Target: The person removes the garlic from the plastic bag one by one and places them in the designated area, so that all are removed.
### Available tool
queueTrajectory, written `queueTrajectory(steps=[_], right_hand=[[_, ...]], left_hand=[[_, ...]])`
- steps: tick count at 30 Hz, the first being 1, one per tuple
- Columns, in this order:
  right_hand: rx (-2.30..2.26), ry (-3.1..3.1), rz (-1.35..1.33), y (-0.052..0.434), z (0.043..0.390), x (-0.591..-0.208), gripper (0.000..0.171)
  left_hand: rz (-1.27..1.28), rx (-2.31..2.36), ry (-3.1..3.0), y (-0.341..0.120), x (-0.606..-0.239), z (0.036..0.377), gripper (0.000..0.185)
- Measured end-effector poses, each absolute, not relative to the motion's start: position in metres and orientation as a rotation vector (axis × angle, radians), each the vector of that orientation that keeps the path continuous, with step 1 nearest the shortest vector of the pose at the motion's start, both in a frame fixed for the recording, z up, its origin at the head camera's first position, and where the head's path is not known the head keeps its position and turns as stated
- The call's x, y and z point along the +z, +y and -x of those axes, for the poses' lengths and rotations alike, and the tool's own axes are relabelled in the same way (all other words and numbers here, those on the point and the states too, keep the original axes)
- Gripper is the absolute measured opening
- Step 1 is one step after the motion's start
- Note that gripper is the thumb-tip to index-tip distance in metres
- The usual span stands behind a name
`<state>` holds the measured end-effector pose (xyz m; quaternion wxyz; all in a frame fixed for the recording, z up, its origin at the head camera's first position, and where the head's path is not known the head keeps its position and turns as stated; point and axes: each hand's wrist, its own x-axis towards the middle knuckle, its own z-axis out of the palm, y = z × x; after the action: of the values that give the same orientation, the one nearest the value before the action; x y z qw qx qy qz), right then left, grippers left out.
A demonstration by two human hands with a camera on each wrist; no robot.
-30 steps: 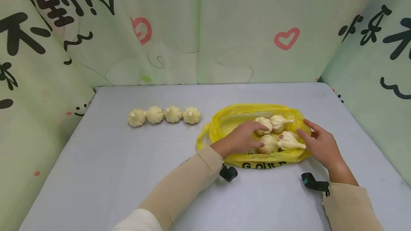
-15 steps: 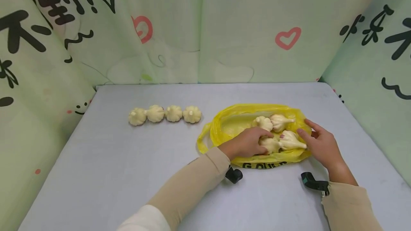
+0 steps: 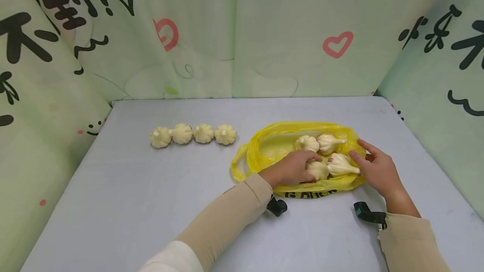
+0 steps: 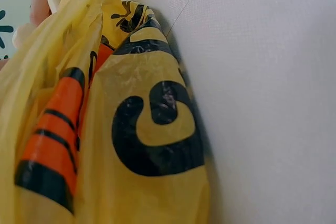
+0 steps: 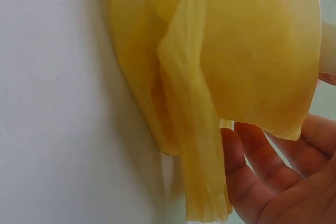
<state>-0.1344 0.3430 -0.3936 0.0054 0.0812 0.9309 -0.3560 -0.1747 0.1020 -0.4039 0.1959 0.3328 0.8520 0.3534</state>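
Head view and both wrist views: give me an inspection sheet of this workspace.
Surface: grey table, a few small marks.
Job's things: yellow bag lying open, four garlic bulbs inside; four more bulbs in a row to its left.
Clutter: nothing seen.
Hands: left hand grips a bulb in the bag; right hand rests open against the bag's right edge.
Cables: nothing seen.
Surroundings: green printed curtains on three sides.

yellow plastic bag point(image 3: 302, 188): black letters along front edge, partly folded, "G" and "O" legible, remainder unclear | green curtain backdrop point(image 3: 234, 32): large black handwritten characters, cut off, "!!" legible; red hearts, small smiley face
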Motion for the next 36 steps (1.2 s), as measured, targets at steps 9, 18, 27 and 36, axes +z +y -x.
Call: queueTrajectory(steps=[9, 18, 27, 36], right_hand=[[-1.123, 2.91, -0.252, 0.345, 0.135, -0.394, 0.073], [-1.126, 2.941, -0.233, 0.349, 0.134, -0.395, 0.072], [-1.128, 2.95, -0.217, 0.351, 0.133, -0.393, 0.072], [-1.141, 2.944, -0.23, 0.349, 0.133, -0.392, 0.072]], left_hand=[[-0.898, 1.016, 2.376, 0.101, -0.405, 0.175, 0.047], [-0.871, 1.049, 2.38, 0.097, -0.4, 0.174, 0.049], [-0.874, 1.044, 2.385, 0.09, -0.391, 0.176, 0.047], [-0.849, 1.101, 2.374, 0.08, -0.384, 0.175, 0.046]])
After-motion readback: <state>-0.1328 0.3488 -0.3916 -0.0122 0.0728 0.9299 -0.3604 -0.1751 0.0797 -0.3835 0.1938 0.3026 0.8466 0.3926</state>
